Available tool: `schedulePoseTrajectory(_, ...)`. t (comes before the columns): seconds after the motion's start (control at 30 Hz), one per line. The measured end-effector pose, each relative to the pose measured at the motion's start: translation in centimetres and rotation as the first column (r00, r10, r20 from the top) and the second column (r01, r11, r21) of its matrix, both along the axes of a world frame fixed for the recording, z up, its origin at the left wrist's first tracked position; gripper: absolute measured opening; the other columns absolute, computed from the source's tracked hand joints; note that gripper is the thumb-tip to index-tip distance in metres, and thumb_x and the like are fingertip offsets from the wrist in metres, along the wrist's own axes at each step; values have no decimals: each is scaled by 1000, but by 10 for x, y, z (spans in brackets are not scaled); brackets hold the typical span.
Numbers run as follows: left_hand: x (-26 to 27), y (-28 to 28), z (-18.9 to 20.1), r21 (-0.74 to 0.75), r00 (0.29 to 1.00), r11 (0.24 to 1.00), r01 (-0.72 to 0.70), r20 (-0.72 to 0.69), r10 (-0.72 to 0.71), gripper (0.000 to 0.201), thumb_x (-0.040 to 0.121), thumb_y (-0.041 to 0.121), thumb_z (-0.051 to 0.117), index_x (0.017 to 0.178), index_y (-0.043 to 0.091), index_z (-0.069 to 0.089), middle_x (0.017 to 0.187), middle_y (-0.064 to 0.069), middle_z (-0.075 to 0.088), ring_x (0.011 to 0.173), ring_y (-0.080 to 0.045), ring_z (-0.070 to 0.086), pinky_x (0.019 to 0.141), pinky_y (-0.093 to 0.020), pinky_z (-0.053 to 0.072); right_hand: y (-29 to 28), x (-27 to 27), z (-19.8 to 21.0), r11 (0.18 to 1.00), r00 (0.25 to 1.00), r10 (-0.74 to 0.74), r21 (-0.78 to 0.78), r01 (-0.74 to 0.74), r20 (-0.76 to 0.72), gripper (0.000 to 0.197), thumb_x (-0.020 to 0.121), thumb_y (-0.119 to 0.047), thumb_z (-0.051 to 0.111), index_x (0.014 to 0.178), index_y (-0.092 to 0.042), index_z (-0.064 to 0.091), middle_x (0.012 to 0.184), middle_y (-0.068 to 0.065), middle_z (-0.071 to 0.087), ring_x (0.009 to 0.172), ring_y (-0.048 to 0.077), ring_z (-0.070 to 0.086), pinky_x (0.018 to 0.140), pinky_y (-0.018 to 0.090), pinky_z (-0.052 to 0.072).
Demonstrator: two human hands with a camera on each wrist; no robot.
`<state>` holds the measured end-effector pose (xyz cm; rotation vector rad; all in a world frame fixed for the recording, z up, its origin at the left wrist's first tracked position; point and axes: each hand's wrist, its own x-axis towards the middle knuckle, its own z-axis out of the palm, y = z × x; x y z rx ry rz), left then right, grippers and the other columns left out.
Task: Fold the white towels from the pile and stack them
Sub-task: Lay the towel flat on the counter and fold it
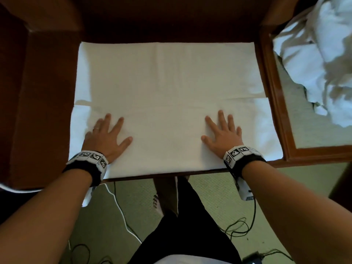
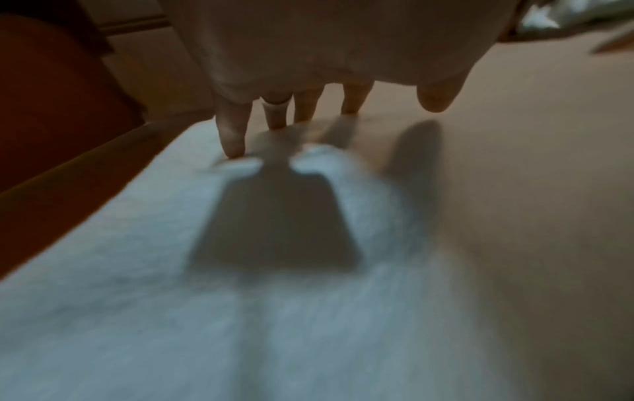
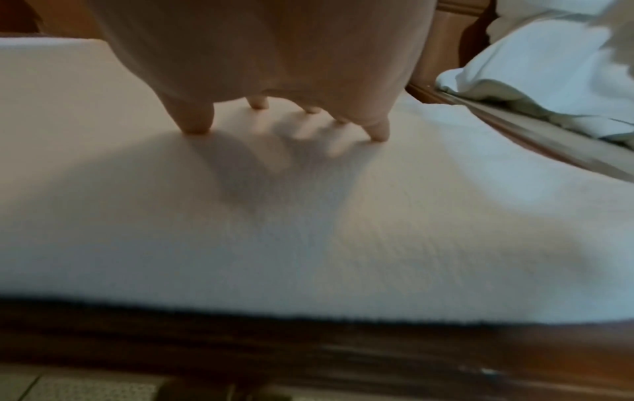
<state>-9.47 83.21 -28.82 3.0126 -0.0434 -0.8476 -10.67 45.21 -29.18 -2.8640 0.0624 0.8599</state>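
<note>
A white towel (image 1: 167, 82) lies spread flat on a dark wooden table (image 1: 43, 111), with its near part folded over into a band along the front edge. My left hand (image 1: 106, 134) lies flat on the left of that band, fingers straight and spread. My right hand (image 1: 222, 130) presses flat on the right of it in the same way. In the left wrist view the fingers (image 2: 233, 135) touch the towel (image 2: 137, 298). The right wrist view shows fingertips (image 3: 195, 122) on the towel (image 3: 309, 230). A pile of crumpled white towels (image 1: 327, 60) lies at the right.
The pile sits on a glass-topped, wood-framed table (image 1: 282, 119) just right of the towel. Dark wooden walls (image 1: 47, 21) rise behind and to the left. Below the table edge are my legs, pale carpet (image 1: 213, 197) and several loose cables (image 1: 122, 212).
</note>
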Motion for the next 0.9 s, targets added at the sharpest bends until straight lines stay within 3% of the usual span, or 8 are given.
schedulePoseTrajectory(0.1,2,-2,14,-4,998,998,-66,13,66,74,94,71,33,156,32,24,165,-4,18,146,-33,27,113,-52,32,0,-2,10,1000,1000,-1,-3,1,-32,72,94,-57,46,154,-44,8,165,-3,-12,152,33,-6,119,59,17)
schedulePoseTrajectory(0.23,38,-6,41,-48,994,993,-106,-19,105,64,96,63,43,147,23,41,148,-8,45,132,-32,48,104,-46,43,-10,30,32,999,999,-24,29,23,38,54,94,-41,53,144,-23,42,152,6,37,134,32,41,106,47,42)
schedulePoseTrajectory(0.37,88,-15,59,-144,989,978,-149,-44,144,52,95,58,54,136,26,53,135,-3,61,123,-28,56,102,-45,46,-24,80,44,996,994,-78,37,76,75,42,96,-34,51,135,-17,55,135,8,56,124,27,53,102,40,46)
schedulePoseTrajectory(0.5,147,-22,65,-181,984,967,-180,-15,180,45,95,54,57,130,26,56,127,-2,65,118,-27,58,100,-43,47,-35,144,44,995,988,-94,49,88,121,40,97,-31,52,135,-19,56,135,5,58,123,25,55,103,40,46)
schedulePoseTrajectory(0.6,191,-24,54,-152,987,976,-159,14,163,48,96,52,56,136,27,53,133,-2,61,123,-27,55,101,-45,46,-43,195,38,996,979,-83,59,73,188,40,98,-25,52,137,-18,54,137,6,55,124,27,54,103,41,45)
schedulePoseTrajectory(0.7,230,-26,31,-79,994,994,-81,64,86,57,98,48,53,150,29,40,153,-3,43,137,-29,43,108,-49,41,-52,238,26,999,965,-31,28,24,259,47,97,-20,53,143,-16,46,144,10,47,127,31,49,104,45,45)
schedulePoseTrajectory(0.83,266,-23,1,88,991,993,75,102,-84,67,101,44,47,159,32,15,167,2,14,151,-29,18,112,-53,34,-66,276,7,998,968,51,-50,-40,247,65,97,-17,55,154,-22,25,163,7,19,147,31,25,115,50,31)
schedulePoseTrajectory(0.9,272,-20,-11,107,990,991,76,108,-88,68,101,43,46,159,32,12,167,0,14,151,-31,14,114,-55,29,-71,283,-2,998,971,45,-48,-35,234,67,97,-19,54,156,-23,21,163,7,19,149,30,21,117,50,25)
